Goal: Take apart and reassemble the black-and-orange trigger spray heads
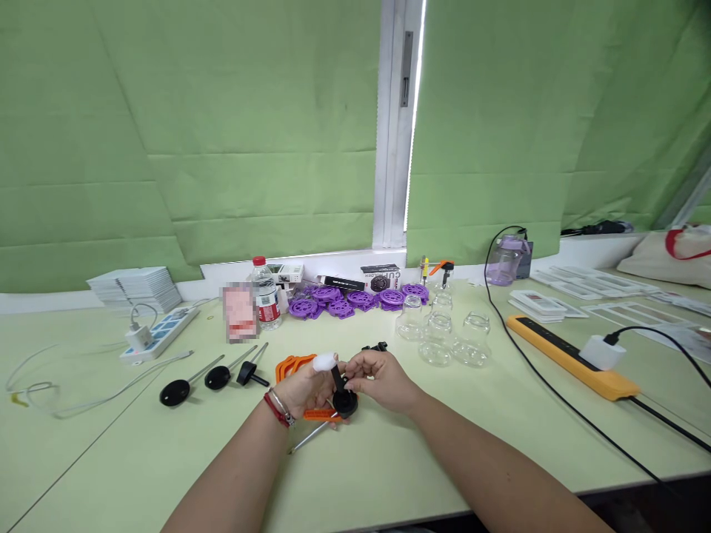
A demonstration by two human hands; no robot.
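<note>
1. Left hand [300,391]: fingers clamped on a black-headed rod piece [345,405], its thin metal shaft slanting down to the left
2. Right hand [384,379]: fingertips drawn in close at the piece's raised black arm [338,378]; I cannot tell whether they grip it
3. Something white [325,362], too unclear to name, shows by the left thumb
4. Orange parts [294,366] lie around the left hand, over the counter [361,485]; a small black part shows just behind the right hand
5. Left of the hands lie three similar black-headed rods [217,377]
6. Farther back are purple discs [392,297] and a red-capped bottle [269,300]
7. To the right stand clear glass jars [472,340], then a yellow power strip [572,361]
</note>
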